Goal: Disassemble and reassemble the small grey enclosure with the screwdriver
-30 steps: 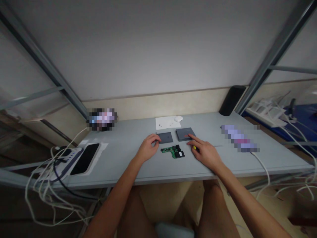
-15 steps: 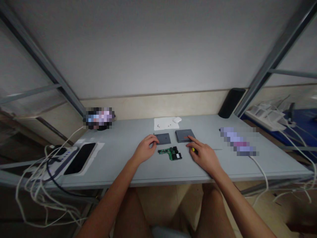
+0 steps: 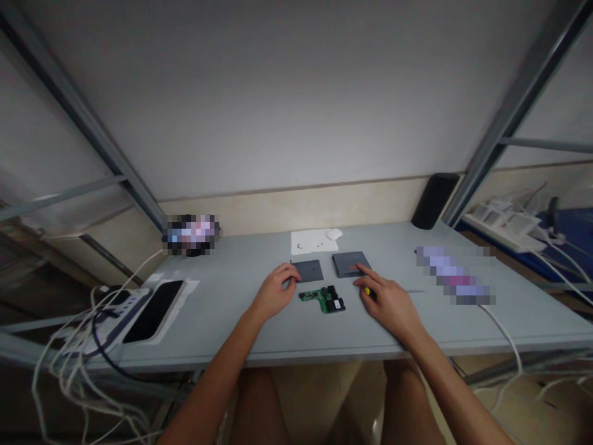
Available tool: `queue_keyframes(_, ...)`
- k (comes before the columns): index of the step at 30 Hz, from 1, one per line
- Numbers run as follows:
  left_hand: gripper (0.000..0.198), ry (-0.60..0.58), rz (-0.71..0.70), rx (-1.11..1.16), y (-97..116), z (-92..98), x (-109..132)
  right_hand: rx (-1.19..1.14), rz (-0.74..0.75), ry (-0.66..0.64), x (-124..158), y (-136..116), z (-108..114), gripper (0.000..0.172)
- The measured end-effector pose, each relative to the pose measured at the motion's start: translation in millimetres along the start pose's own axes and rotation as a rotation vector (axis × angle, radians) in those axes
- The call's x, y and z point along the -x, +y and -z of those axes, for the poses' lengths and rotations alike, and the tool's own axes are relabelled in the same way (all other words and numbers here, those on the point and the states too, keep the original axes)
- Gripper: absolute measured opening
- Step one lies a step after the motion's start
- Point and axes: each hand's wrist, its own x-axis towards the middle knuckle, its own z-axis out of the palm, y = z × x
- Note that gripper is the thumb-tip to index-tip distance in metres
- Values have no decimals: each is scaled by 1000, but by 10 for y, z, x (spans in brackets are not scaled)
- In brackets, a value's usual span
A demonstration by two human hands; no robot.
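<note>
My left hand point(image 3: 279, 290) rests on the table with its fingers curled together at the left edge of a thin flat grey cover plate point(image 3: 309, 271). My right hand point(image 3: 389, 306) lies palm down, closed around a screwdriver point(image 3: 369, 292); the yellow-and-black handle end shows by the thumb, and the thin shaft comes out to the right. Its index finger reaches onto a thicker grey box-shaped casing point(image 3: 347, 262). Between the hands lies a green circuit board point(image 3: 323, 300) with black parts, touched by neither hand.
Several tiny dark screws point(image 3: 319, 245) lie on white paper point(image 3: 303, 238) with a white lump point(image 3: 334, 234). A phone point(image 3: 155, 311) and power strip point(image 3: 109, 327) with tangled cables sit left. A black cylinder point(image 3: 435, 201) stands back right; a blurred-out cabled object point(image 3: 451, 276) lies right.
The whole view has shifted slightly, so the table appears lower. My hands and the parts keep their places relative to each other.
</note>
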Motion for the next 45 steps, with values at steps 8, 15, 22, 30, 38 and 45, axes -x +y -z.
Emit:
queue_keyframes(8, 25, 0, -17, -13, 25, 10, -9, 15, 13, 26, -2, 20, -19, 25)
queue_keyframes(15, 25, -12, -3, -3, -5, 3, -4, 8, 4, 13, -8, 13, 0, 24)
queue_keyframes(22, 25, 13, 2, -4, -1, 4, 1, -1, -9, 3, -5, 1, 15, 23)
queue_keyframes(30, 23, 109, 49, -78, -27, -8, 26, -8, -12, 13, 4, 19, -6, 23)
queue_keyframes(38, 24, 111, 41, -122, -70, -37, 7, 4, -35, 4, -20, -2, 26, 23)
queue_keyframes(45, 22, 102, 60, -131, -34, -32, 2, 10, -45, 35, -16, 34, -8, 37)
